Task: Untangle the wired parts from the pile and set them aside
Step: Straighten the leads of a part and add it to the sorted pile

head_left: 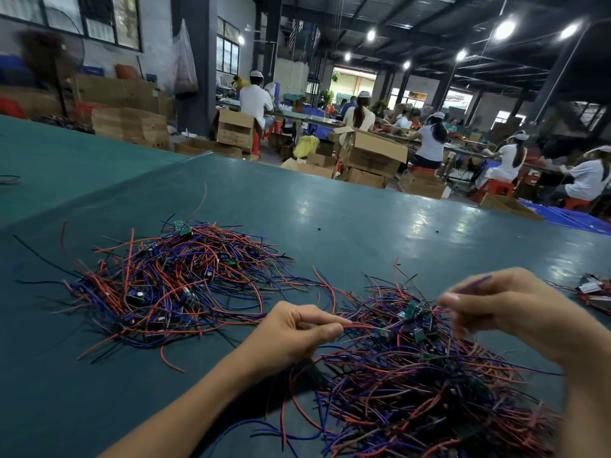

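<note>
Green workshop table (330,209). A tangled pile (413,391) is spread at lower right, a second heap (172,285) at centre left. A red wire (360,325) is pinched by the left hand (297,328) and a purple wire (476,282) by the right hand (496,309); the strands are held crosswise between them.

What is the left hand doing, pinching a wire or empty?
Pinching. The left hand pinches a red wire between thumb and fingers; it runs into the near tangled pile.
</note>
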